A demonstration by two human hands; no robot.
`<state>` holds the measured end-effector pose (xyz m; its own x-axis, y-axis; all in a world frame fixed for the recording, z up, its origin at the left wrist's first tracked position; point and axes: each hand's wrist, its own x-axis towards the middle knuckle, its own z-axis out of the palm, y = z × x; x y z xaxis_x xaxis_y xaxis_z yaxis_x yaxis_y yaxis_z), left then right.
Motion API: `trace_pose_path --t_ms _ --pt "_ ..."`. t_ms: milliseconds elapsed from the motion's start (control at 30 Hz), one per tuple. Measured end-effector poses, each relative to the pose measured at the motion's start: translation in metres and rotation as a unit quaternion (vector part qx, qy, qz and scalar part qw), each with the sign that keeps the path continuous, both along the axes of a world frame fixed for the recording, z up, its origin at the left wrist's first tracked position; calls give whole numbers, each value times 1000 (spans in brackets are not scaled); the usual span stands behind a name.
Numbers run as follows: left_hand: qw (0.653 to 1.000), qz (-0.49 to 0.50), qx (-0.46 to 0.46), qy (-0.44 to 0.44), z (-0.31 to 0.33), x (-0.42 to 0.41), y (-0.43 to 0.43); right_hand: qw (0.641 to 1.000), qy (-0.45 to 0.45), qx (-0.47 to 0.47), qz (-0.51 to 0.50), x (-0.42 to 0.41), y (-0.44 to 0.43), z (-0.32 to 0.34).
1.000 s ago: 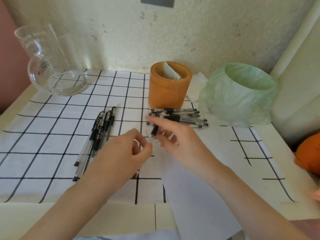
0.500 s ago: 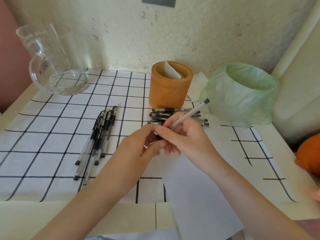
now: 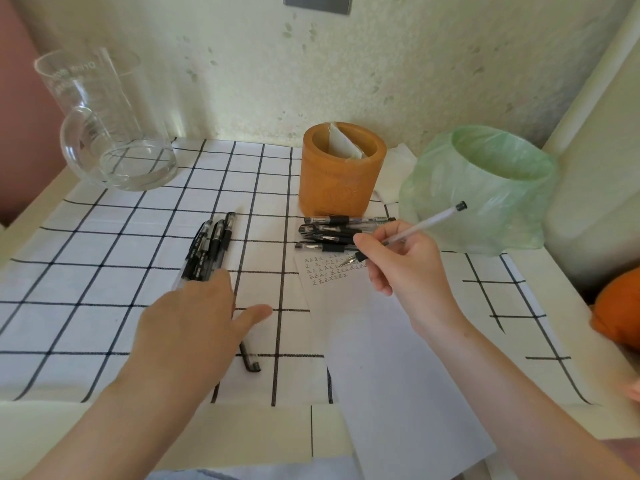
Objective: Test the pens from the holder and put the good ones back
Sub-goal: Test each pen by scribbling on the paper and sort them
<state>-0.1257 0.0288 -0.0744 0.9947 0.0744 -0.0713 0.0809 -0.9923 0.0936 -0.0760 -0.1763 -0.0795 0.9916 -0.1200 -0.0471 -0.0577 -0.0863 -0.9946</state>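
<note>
My right hand point(image 3: 403, 263) grips an uncapped clear pen point(image 3: 424, 225), its tip just above the small written marks on a white paper sheet point(image 3: 388, 358). My left hand point(image 3: 192, 323) lies flat, fingers spread, on the checked cloth over the lower ends of a group of black pens point(image 3: 209, 245). A black pen cap point(image 3: 250, 358) lies beside its thumb. Another pile of pens point(image 3: 332, 233) lies in front of the orange pen holder point(image 3: 341, 173), which has a folded white paper inside.
A glass pitcher point(image 3: 107, 126) stands at the back left. A bin lined with a green bag point(image 3: 485, 188) stands right of the holder. An orange object point(image 3: 620, 310) sits at the right edge. The checked cloth point(image 3: 86, 271) covers the table.
My hands have parted: the left one pulled the cap off, moved down left and now lies flat by the cap. The right hand turned the pen's tip down over the paper.
</note>
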Motion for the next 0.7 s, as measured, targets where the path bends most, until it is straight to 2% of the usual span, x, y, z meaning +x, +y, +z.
trace_pose_path --t_ms 133,300,500,633,700 --pt "999 -32 -20 31 -7 -4 -8 1000 -8 -23 -12 4 0 -9" --pt "984 -52 -170 1 -9 -4 -9 1000 -1 3 -16 14 -4 -15" --pt "930 -80 -357 -14 -5 -6 -33 999 -29 -22 -12 17 -2 -24" --pt "910 -73 -407 17 -8 -6 -40 998 -43 -44 -20 19 -2 -32" --pt "913 -80 -400 24 -11 -4 -42 997 -58 -48 -33 21 -3 -35"
